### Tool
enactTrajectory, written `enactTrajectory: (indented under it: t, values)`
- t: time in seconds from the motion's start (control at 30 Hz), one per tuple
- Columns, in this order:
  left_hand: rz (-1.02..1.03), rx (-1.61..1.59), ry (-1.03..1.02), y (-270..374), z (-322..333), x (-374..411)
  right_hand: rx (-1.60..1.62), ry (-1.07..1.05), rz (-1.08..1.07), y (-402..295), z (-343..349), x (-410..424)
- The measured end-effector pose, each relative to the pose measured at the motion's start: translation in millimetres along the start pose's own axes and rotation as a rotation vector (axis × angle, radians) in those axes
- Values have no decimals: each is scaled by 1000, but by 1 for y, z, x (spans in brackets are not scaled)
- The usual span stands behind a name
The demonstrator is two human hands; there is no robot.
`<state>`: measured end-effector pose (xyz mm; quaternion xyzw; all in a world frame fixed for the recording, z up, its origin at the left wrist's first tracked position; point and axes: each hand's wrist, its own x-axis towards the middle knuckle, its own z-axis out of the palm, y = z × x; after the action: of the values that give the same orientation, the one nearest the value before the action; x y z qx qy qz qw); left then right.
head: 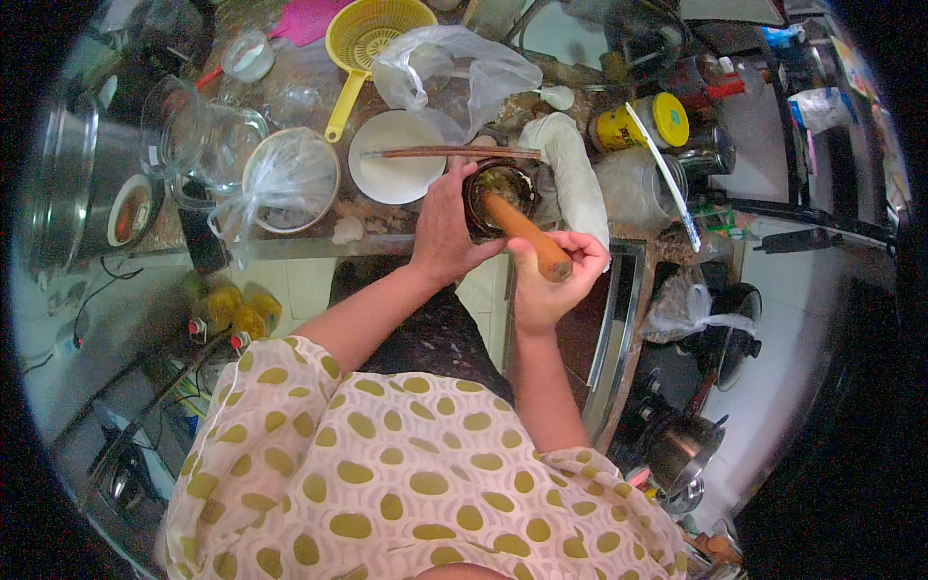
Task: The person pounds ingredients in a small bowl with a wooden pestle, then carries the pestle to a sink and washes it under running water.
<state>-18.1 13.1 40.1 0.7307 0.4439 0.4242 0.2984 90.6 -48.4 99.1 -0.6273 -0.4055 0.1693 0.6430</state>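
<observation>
A dark round mortar [473, 216] stands near the counter's front edge, with some greenish mash inside. My left hand [444, 230] is wrapped around its left side, steadying it. Between the thumb and fingers of my right hand [554, 279] is a wooden pestle [525, 230], tilted with its far end down in the mortar. Just left of the mortar sits a white bowl [395, 185] with a pale content. A pair of brown chopsticks [464, 152] lies across the bowl and reaches past the mortar's far rim.
A white wrapped roll [576, 177] lies close right of the mortar, beside a clear jar [634, 188] and a yellow-lidded container [668, 119]. Leftward are a bag-covered bowl [290, 177] and glassware [225, 141]. A yellow strainer [377, 32] and plastic bag [500, 69] lie behind.
</observation>
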Motion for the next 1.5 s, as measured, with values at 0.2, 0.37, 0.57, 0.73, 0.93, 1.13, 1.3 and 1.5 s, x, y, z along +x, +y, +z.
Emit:
enactTrajectory:
  t: [0.2,0.37,0.57,0.73,0.93,1.13,1.3,1.5]
  values:
    - [-69,-23,-26,0,-2,5,-88,-386,-1,-23,-10,1]
    - [-36,-20,-21,-2,-4,8,-40,-361,-29,-25,-2,4]
    - [-117,37,16,8,4,6,201,206,84,-8,27,2]
    - [-103,62,23,5,8,10,73,-63,-10,-13,14,16]
    - [-24,92,1,-1,0,16,-107,-496,-77,-24,-23,33]
    - [-34,85,21,6,11,16,416,-78,297,-16,9,25]
    - [-57,122,104,12,20,8,238,-340,56,-48,-4,55]
    - [-88,87,142,9,26,5,132,-366,99,-44,3,67]
